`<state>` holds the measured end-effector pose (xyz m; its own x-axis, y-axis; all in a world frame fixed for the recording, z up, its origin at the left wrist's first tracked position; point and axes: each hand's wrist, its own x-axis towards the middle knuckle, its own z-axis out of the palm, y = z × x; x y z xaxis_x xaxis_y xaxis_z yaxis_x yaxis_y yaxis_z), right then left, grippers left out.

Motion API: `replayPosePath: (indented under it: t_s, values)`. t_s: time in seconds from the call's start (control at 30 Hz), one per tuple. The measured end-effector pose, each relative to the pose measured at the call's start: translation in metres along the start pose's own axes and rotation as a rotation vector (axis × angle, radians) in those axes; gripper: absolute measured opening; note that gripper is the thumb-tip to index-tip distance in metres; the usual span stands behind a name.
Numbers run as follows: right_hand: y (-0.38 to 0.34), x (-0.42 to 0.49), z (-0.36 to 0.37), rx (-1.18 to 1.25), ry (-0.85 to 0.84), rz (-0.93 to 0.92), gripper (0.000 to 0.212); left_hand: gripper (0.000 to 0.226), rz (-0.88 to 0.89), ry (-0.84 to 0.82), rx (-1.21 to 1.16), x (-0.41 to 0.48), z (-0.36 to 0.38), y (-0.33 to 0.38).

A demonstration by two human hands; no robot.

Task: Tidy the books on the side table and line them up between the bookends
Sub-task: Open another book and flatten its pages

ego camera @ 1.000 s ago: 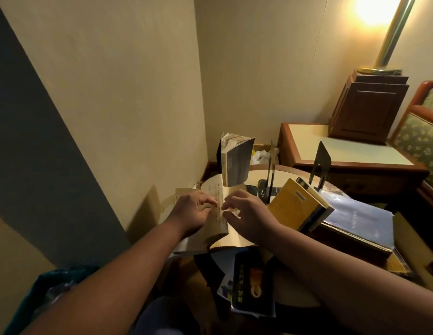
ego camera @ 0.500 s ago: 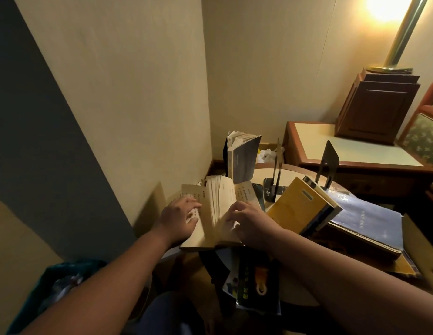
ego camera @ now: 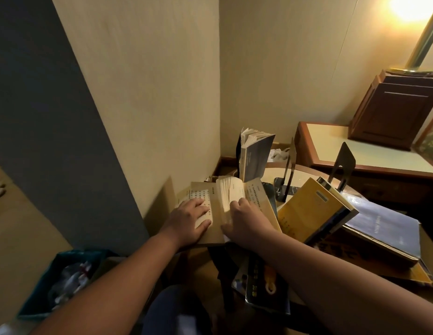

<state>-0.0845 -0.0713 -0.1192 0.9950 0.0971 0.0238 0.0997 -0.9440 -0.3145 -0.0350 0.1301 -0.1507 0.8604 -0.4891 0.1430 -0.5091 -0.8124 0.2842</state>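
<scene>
At near-left edge of side table (ego camera: pixel 304 172), hands first:
- Left hand (ego camera: pixel 190 220): fingers straight, pressed flat on left page of open book (ego camera: pixel 198 192); nothing grasped.
- Right hand (ego camera: pixel 246 221): curled over right half of same book, thumb against the fanned page edges; grasping, not released.
- Open book: face up on the wall side of the table, a block of pages standing fanned in the middle, printed text visible on both sides.
- Just behind it: standing book (ego camera: pixel 257 155), dark cover, upright, pages splayed at the top, bottom hidden behind the fanned pages.
- Right of that: near bookend (ego camera: pixel 288 172), seen edge-on, upright on the tabletop.
- Further right: far bookend (ego camera: pixel 343 163), also upright, well apart from the first.
- Just beside right hand: yellow book (ego camera: pixel 309 209), tilted, top edge raised near foot of far bookend, a dark book under it.
- Right of yellow book: blue book (ego camera: pixel 384 226), large, lying flat on more flat books.
- Under right forearm: magazine (ego camera: pixel 266 281), dark cover, hanging over near table edge.
- Off the table: teal bin (ego camera: pixel 53 281) on floor, lower left.
- Behind the table: low table (ego camera: pixel 355 146) with cream top, wooden box (ego camera: pixel 399 112) on it, brass lamp pole (ego camera: pixel 423 37) above the box.
</scene>
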Motion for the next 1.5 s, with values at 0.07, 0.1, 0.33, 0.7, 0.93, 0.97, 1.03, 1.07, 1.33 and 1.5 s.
replayPosePath:
  t_s: [0.07, 0.1, 0.33, 0.7, 0.93, 0.97, 1.03, 1.07, 1.33, 1.5]
  values:
    - [0.003, -0.002, -0.005, 0.038, 0.034, -0.001, 0.048, 0.048, 0.014, 0.001, 0.005, 0.0, -0.001, -0.001]
    - [0.005, -0.003, -0.008, 0.063, 0.052, 0.007, 0.045, 0.048, 0.017, -0.002, 0.012, 0.0, -0.001, -0.002]
    - [0.03, -0.006, -0.027, 0.384, 0.133, 0.225, 0.035, 0.056, -0.056, -0.055, 0.081, 0.015, -0.014, 0.003]
    - [0.058, -0.018, -0.024, 0.446, 0.018, 0.41, 0.068, 0.102, 0.076, -0.3, 0.199, 0.056, -0.021, 0.055]
    - [0.065, -0.025, -0.015, 0.19, 0.015, 0.267, 0.057, 0.131, 0.01, -0.607, 0.086, 0.071, -0.016, 0.059]
    - [0.066, -0.026, -0.014, 0.127, 0.014, 0.236, 0.057, 0.132, 0.006, -0.622, 0.074, 0.073, -0.018, 0.058]
    - [0.07, -0.027, -0.013, 0.019, 0.016, 0.192, 0.057, 0.131, 0.008, -0.633, 0.081, 0.076, -0.021, 0.056]
    - [0.071, -0.027, -0.014, -0.011, 0.018, 0.184, 0.057, 0.132, 0.015, -0.632, 0.1, 0.077, -0.02, 0.057]
    - [0.077, -0.023, -0.018, -0.26, -0.019, -0.104, 0.059, 0.158, 0.0, -0.603, 0.252, 0.084, 0.0, 0.053]
    - [0.077, -0.012, -0.015, -0.223, -0.143, -0.247, 0.07, 0.138, 0.015, -0.633, 0.324, 0.096, -0.006, 0.055]
